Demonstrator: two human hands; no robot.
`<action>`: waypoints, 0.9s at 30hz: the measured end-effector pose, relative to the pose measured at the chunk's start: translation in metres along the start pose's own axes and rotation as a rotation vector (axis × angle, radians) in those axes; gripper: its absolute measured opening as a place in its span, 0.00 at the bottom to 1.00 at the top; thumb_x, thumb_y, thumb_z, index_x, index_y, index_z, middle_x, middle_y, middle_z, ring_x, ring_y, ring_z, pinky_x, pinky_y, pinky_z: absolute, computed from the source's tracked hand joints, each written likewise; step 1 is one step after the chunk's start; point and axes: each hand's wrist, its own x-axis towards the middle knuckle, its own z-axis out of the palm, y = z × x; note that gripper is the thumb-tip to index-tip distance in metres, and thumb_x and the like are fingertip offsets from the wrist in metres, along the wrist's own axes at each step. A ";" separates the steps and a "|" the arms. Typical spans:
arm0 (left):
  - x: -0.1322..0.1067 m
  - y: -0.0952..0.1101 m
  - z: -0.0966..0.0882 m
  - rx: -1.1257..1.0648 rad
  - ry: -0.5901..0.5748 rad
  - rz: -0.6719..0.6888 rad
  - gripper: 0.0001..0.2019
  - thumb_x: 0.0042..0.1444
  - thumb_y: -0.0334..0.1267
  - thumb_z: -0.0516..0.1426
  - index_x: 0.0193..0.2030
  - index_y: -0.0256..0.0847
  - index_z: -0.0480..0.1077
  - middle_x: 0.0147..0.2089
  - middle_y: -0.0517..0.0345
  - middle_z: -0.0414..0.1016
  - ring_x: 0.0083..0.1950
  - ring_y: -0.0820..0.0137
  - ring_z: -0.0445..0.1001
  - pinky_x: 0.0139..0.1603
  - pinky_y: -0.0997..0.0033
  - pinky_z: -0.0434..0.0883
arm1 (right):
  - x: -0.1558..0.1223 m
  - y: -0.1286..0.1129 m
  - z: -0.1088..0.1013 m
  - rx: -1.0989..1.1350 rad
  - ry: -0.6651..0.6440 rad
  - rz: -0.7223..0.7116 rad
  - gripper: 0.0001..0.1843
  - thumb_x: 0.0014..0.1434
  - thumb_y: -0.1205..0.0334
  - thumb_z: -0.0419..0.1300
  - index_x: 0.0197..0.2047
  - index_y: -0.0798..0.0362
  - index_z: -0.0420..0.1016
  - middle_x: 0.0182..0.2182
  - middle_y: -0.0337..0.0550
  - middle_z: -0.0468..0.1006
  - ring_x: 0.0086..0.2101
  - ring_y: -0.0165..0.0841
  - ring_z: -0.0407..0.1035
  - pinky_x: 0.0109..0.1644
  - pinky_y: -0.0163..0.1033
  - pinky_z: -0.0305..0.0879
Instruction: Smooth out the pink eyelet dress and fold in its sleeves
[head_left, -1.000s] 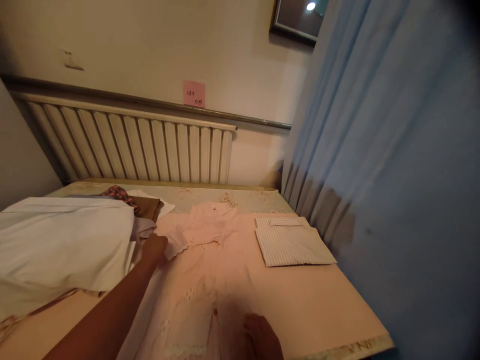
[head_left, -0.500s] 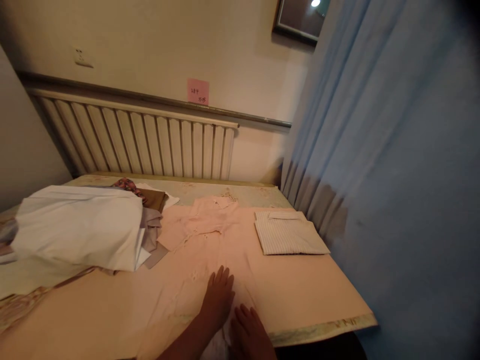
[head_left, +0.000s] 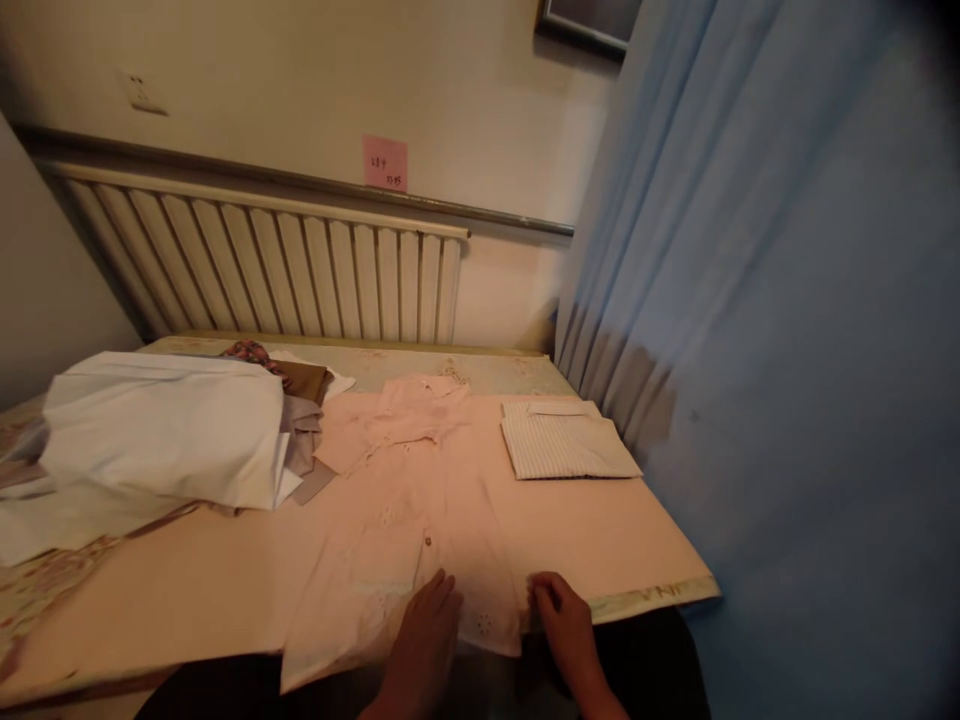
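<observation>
A pale pink buttoned shirt [head_left: 409,490] lies spread flat on the bed, collar toward the wall and hem at the near edge. My left hand [head_left: 424,640] rests flat on the hem near the button line, fingers stretched out. My right hand [head_left: 564,620] is at the shirt's lower right corner by the bed edge, fingers curled in a pinch on the fabric.
A folded striped shirt [head_left: 564,440] lies right of the pink one. A heap of white and other clothes [head_left: 165,430] fills the left of the bed [head_left: 187,580]. A radiator [head_left: 255,265] runs along the wall. A blue curtain [head_left: 750,300] hangs close on the right.
My left hand left the sleeve near the clothes heap and came down to the hem. My right hand slid right to the hem's corner. The view pulled back a little.
</observation>
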 end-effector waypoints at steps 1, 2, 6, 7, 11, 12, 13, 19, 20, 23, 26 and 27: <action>-0.001 0.003 -0.002 -0.005 0.010 0.015 0.15 0.61 0.32 0.51 0.52 0.44 0.71 0.55 0.50 0.75 0.59 0.63 0.71 0.54 0.61 0.73 | -0.001 0.003 -0.002 0.029 -0.013 0.045 0.15 0.55 0.52 0.53 0.33 0.51 0.76 0.26 0.42 0.79 0.29 0.38 0.74 0.34 0.39 0.70; 0.000 0.005 -0.005 -0.008 0.015 0.032 0.15 0.61 0.32 0.50 0.52 0.44 0.71 0.55 0.51 0.76 0.59 0.63 0.71 0.54 0.61 0.74 | -0.004 0.006 -0.002 0.053 -0.030 0.076 0.14 0.53 0.52 0.53 0.32 0.50 0.76 0.25 0.42 0.79 0.29 0.38 0.74 0.34 0.39 0.69; 0.007 0.009 -0.011 -0.003 0.047 0.047 0.14 0.61 0.33 0.50 0.50 0.42 0.72 0.53 0.50 0.76 0.56 0.63 0.73 0.52 0.61 0.75 | -0.023 0.017 0.005 0.074 -0.119 0.130 0.15 0.51 0.51 0.52 0.28 0.50 0.75 0.25 0.42 0.78 0.29 0.39 0.73 0.36 0.40 0.67; 0.009 0.010 -0.012 -0.001 0.052 0.045 0.14 0.61 0.33 0.50 0.50 0.42 0.73 0.53 0.49 0.76 0.56 0.63 0.73 0.52 0.60 0.75 | -0.027 0.019 0.009 0.064 -0.139 0.134 0.15 0.50 0.51 0.52 0.27 0.50 0.75 0.26 0.43 0.79 0.30 0.39 0.73 0.37 0.40 0.67; 0.013 0.012 -0.011 0.023 0.062 0.044 0.14 0.61 0.32 0.50 0.48 0.41 0.73 0.52 0.49 0.76 0.55 0.63 0.74 0.51 0.60 0.75 | -0.035 0.024 0.023 0.027 -0.189 0.137 0.18 0.48 0.46 0.54 0.27 0.51 0.76 0.28 0.44 0.79 0.33 0.40 0.72 0.39 0.40 0.65; 0.014 0.013 -0.010 0.033 0.059 0.047 0.13 0.61 0.32 0.50 0.48 0.41 0.73 0.52 0.49 0.77 0.54 0.63 0.74 0.51 0.60 0.75 | -0.034 0.025 0.026 0.018 -0.199 0.137 0.19 0.49 0.45 0.53 0.26 0.51 0.75 0.27 0.44 0.78 0.32 0.39 0.71 0.39 0.39 0.65; 0.014 0.013 -0.010 0.042 0.051 0.047 0.13 0.60 0.31 0.50 0.47 0.41 0.73 0.51 0.50 0.77 0.54 0.63 0.74 0.51 0.61 0.75 | -0.033 0.027 0.028 0.001 -0.209 0.139 0.19 0.50 0.45 0.53 0.25 0.51 0.73 0.26 0.43 0.77 0.31 0.38 0.71 0.38 0.39 0.64; 0.013 0.012 -0.007 0.080 -0.058 0.011 0.15 0.57 0.28 0.51 0.49 0.42 0.72 0.53 0.49 0.76 0.55 0.61 0.73 0.54 0.55 0.72 | -0.031 0.035 0.019 -0.190 -0.401 0.065 0.16 0.50 0.53 0.56 0.16 0.51 0.66 0.18 0.37 0.71 0.24 0.32 0.67 0.30 0.34 0.59; 0.013 0.011 -0.005 0.082 -0.079 -0.002 0.16 0.56 0.27 0.51 0.49 0.43 0.72 0.54 0.50 0.76 0.56 0.61 0.73 0.55 0.54 0.71 | -0.031 0.033 0.013 -0.201 -0.423 0.012 0.15 0.50 0.55 0.57 0.16 0.51 0.68 0.18 0.36 0.72 0.24 0.31 0.67 0.29 0.33 0.59; 0.015 0.006 0.001 0.086 -0.124 -0.019 0.17 0.54 0.26 0.51 0.48 0.44 0.72 0.54 0.53 0.76 0.57 0.62 0.72 0.57 0.54 0.68 | -0.023 0.015 -0.005 -0.252 -0.383 -0.137 0.11 0.53 0.57 0.57 0.22 0.48 0.73 0.22 0.36 0.77 0.27 0.32 0.70 0.31 0.32 0.62; 0.020 -0.002 0.009 0.087 -0.109 0.030 0.16 0.54 0.28 0.52 0.47 0.44 0.72 0.53 0.53 0.77 0.55 0.62 0.73 0.57 0.57 0.69 | -0.002 -0.011 -0.009 -0.326 -0.312 -0.223 0.15 0.61 0.57 0.51 0.30 0.47 0.77 0.29 0.39 0.80 0.32 0.34 0.73 0.37 0.35 0.67; 0.021 -0.006 0.011 0.083 -0.092 0.048 0.16 0.54 0.28 0.52 0.47 0.44 0.73 0.53 0.52 0.77 0.55 0.62 0.73 0.56 0.57 0.69 | 0.008 -0.018 -0.005 -0.347 -0.285 -0.250 0.16 0.63 0.57 0.49 0.34 0.47 0.77 0.32 0.41 0.81 0.34 0.35 0.74 0.39 0.36 0.68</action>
